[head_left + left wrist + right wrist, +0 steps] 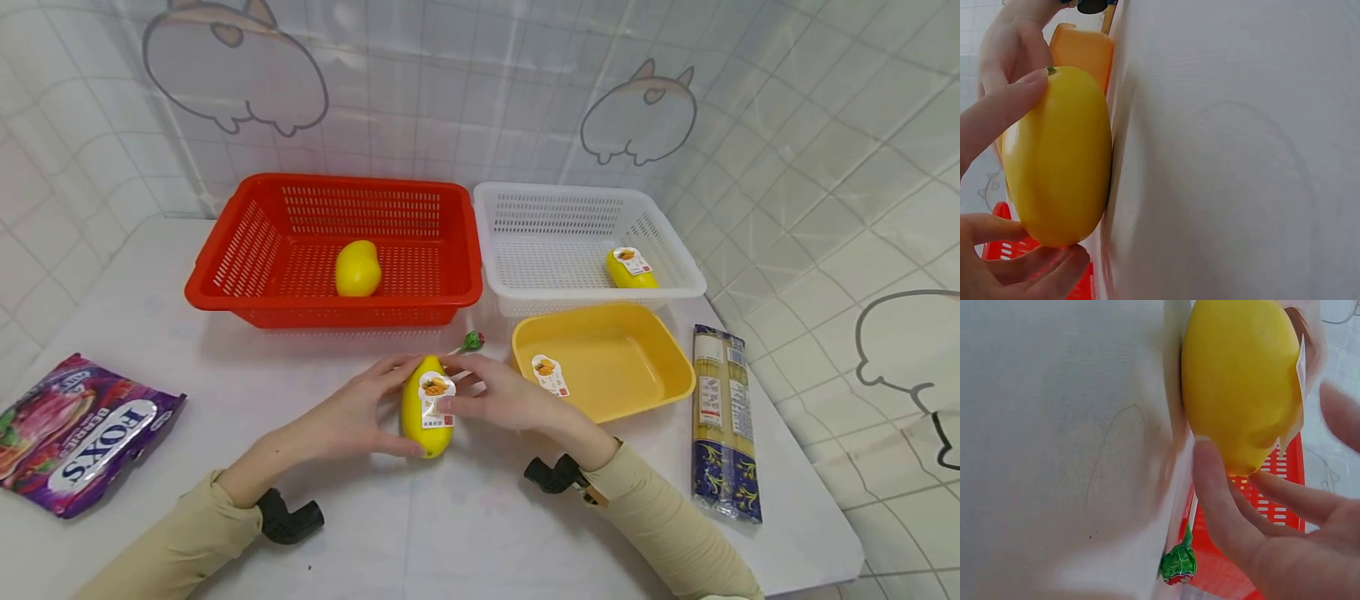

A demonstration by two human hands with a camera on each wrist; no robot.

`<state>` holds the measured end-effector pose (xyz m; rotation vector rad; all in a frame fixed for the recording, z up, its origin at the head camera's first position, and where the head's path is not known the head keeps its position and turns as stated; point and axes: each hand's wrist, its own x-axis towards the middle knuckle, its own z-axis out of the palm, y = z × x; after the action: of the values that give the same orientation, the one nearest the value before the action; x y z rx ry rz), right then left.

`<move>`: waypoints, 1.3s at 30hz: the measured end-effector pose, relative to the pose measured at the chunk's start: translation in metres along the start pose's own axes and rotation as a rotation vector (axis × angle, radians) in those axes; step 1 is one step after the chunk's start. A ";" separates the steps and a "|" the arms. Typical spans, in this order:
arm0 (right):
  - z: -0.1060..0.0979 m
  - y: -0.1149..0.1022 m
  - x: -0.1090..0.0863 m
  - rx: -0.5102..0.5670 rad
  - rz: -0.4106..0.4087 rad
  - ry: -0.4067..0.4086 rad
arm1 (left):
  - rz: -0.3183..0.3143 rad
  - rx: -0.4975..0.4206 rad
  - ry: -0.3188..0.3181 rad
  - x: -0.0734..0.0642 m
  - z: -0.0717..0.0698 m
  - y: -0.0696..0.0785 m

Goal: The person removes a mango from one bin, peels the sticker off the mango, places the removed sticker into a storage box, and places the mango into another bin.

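Observation:
A yellow mango [414,412] lies on the table in front of me, with a white label [437,387] on its upper side. My left hand [360,417] holds it, the thumb at the near stem end and fingers at the far end. From the right, my right hand [506,396] touches the far end of the mango with its fingertips. Its thumb hovers beside the label, whose edge stands away from the skin in the right wrist view. A green-wrapped lollipop [472,340] lies just beyond the right hand.
A red basket [360,313] at the back holds an unlabelled mango [357,268]. Beside it, a white basket [592,293] holds a labelled mango [628,268]. A yellow tub [615,367] bears a label. Purple bag [82,433] lies left; noodle pack [723,425] lies right.

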<state>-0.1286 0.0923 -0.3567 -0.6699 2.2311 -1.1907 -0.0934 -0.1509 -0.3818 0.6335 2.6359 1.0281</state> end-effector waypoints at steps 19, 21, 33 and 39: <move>0.005 0.005 0.006 0.018 -0.015 0.186 | -0.013 0.034 0.007 -0.001 0.001 0.003; 0.005 0.005 0.007 0.042 -0.010 0.193 | -0.013 0.019 0.002 0.000 0.002 0.004; 0.005 0.004 0.007 0.024 -0.001 0.219 | 0.001 -0.018 -0.027 0.000 0.004 0.003; 0.006 0.004 0.008 0.031 -0.003 0.220 | -0.006 -0.021 -0.017 -0.001 0.005 0.002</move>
<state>-0.1314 0.0856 -0.3642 -0.5527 2.3854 -1.3546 -0.0901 -0.1466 -0.3840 0.6274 2.6077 1.0426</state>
